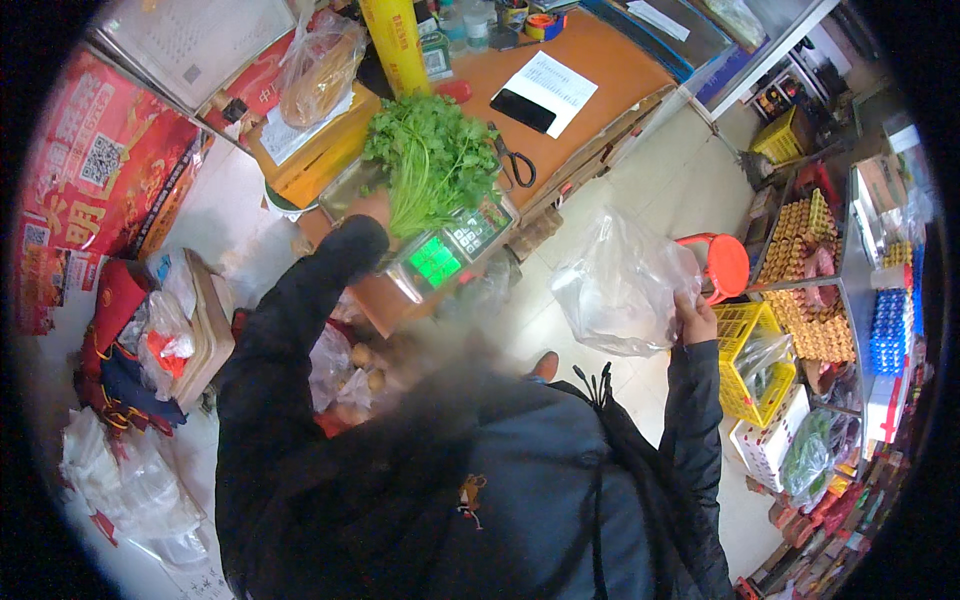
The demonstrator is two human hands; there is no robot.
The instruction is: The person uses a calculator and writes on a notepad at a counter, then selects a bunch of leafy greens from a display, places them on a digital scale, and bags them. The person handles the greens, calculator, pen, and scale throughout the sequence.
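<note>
My right hand [694,318] is out to the right, gripping the edge of a clear plastic bag [619,289] that hangs spread out above the tiled floor. On a digital scale [469,231] with a lit green display lies a bunch of leafy green herbs [431,154], its thin stems toward me. My left hand [376,205] reaches to the scale beside those stems. The dark sleeve cuff covers most of that hand, so its fingers and grip cannot be made out.
Scissors [517,163], a black phone [523,111] and a written sheet [559,86] lie on the brown counter [622,52]. Right of me are a red stool [726,266], a yellow crate [750,375] and stacked egg trays [799,247]. Plastic bags [139,487] hang at lower left.
</note>
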